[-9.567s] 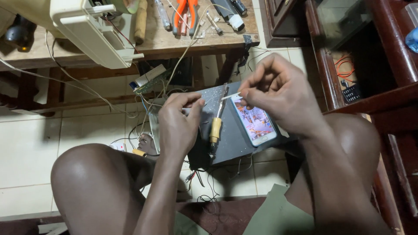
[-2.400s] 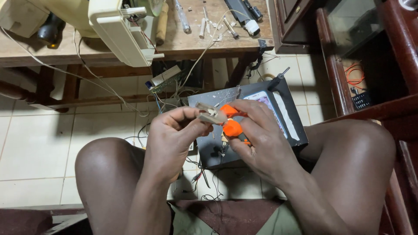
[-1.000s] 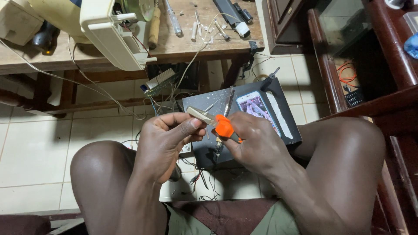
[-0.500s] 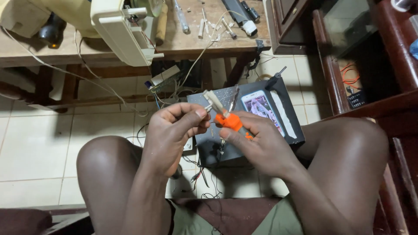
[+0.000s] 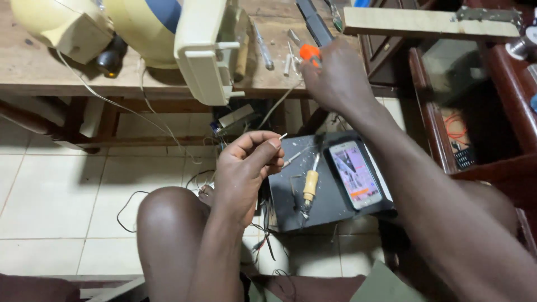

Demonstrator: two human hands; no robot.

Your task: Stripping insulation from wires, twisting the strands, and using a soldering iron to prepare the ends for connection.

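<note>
Two hands in view, well apart. L hand (image 5: 246, 168) held above the knee, thumb & forefinger pinched together on a thin white wire end (image 5: 281, 136) that sticks up just past the fingertips; other fingers curled in. R hand (image 5: 334, 75) stretched fwd to the wooden counter (image 5: 50, 67), fingers closed round the orange-handled pliers (image 5: 309, 52); only the orange grip shows above the knuckles, tool head hidden, so can't tell if it rests on the counter. Loose screwdriver (image 5: 263, 50) & small metal bits lie on the counter just L of that hand. Cream appliance housing (image 5: 204, 50) sits further L, wires hanging off it. Below, on the tiled floor, dark box (image 5: 330, 196) carries a soldering iron w/ wooden handle (image 5: 310, 184) and, beside it, a lit smartphone (image 5: 354, 174).
</note>
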